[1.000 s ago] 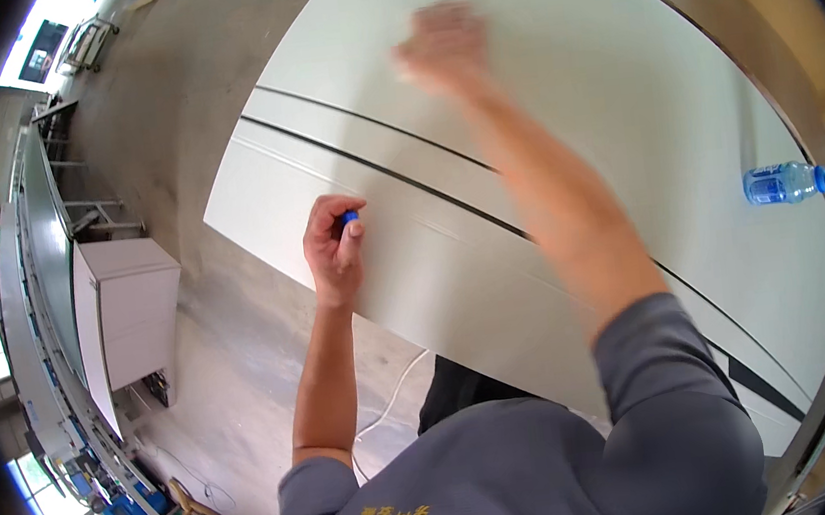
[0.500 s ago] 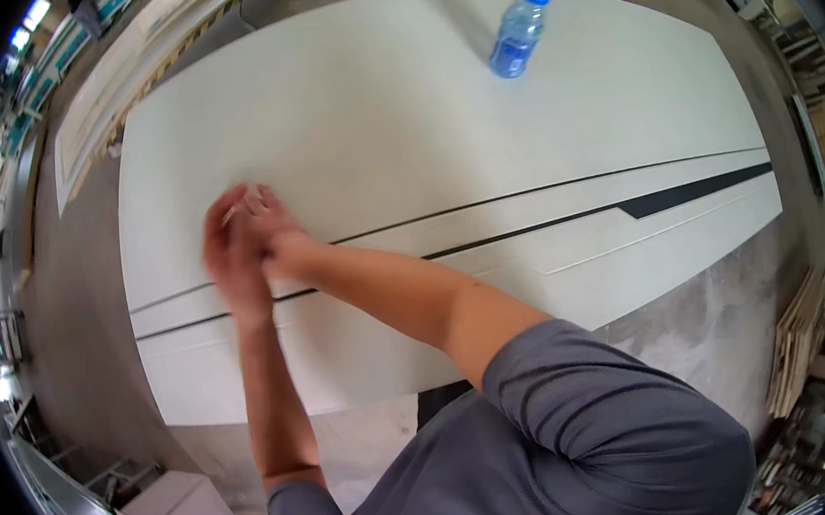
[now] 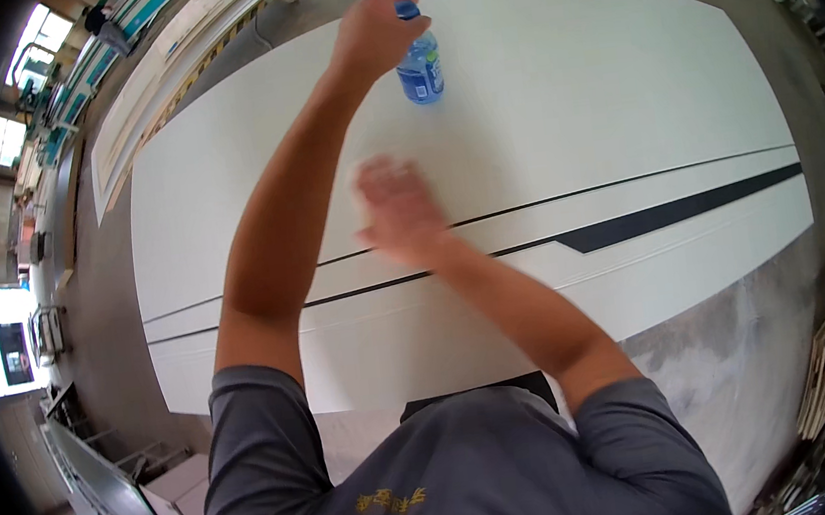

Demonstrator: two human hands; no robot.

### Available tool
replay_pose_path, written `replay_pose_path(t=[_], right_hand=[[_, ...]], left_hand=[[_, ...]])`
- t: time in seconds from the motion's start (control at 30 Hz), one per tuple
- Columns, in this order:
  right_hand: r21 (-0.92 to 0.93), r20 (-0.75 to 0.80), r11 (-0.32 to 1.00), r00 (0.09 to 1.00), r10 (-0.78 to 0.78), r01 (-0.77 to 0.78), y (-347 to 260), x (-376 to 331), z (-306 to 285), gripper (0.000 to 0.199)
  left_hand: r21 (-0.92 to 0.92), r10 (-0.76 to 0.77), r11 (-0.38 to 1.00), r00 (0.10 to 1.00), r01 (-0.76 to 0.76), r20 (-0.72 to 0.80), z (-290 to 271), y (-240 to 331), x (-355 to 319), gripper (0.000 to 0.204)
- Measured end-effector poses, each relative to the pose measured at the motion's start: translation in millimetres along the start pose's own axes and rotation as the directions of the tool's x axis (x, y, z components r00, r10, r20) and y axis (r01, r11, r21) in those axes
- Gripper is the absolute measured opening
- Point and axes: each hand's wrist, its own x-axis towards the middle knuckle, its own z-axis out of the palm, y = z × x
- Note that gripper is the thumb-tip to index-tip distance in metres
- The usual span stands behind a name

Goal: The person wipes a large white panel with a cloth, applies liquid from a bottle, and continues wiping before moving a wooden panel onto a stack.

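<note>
Smooth wht panel, blk stripes, L hand clamped atop plastic btl, R hand splayed, blurry

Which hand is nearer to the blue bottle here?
Left. The left hand grips the blue bottle around its top; the right hand, blurred, is over the white panel, apart from the bottle and nearer the body.

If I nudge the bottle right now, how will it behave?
Likely tips if pushed high: the bottle is taller than wide, and the left hand is up at its blue cap. Clear plastic walls probably flex when squeezed. Base may slide, since the white panel looks smooth.
</note>
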Motion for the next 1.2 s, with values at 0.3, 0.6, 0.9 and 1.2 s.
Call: replay_pose_path(t=[0.3, 0.6, 0.9, 1.2], right_hand=[[-0.739, -0.442, 0.470, 0.874, 0.202, -0.483, 627, -327, -131, 0.055], [-0.213, -0.418, 0.937, 0.892, 0.169, -0.277, 248, 81, 2, 0.085], [-0.141, -0.207, 0.975, 0.958, -0.196, 0.169, -87, 210, 98, 0.078], [-0.594, -0.516, 0.802, 0.795, -0.320, -0.063, 369, 132, 25, 0.048]], left_hand=[[-0.313, -0.025, 0.943, 0.913, -0.114, -0.407, -124, -15, -97, 0.045], [0.005, -0.151, 0.983, 0.812, 0.186, -0.564, -236, -37, -323, 0.055], [-0.064, -0.198, 0.975, 0.705, 0.211, -0.681, -241, -49, -423, 0.055], [0.148, -0.038, 0.935, 0.507, 0.322, -0.861, -227, -10, -469, 0.073]])
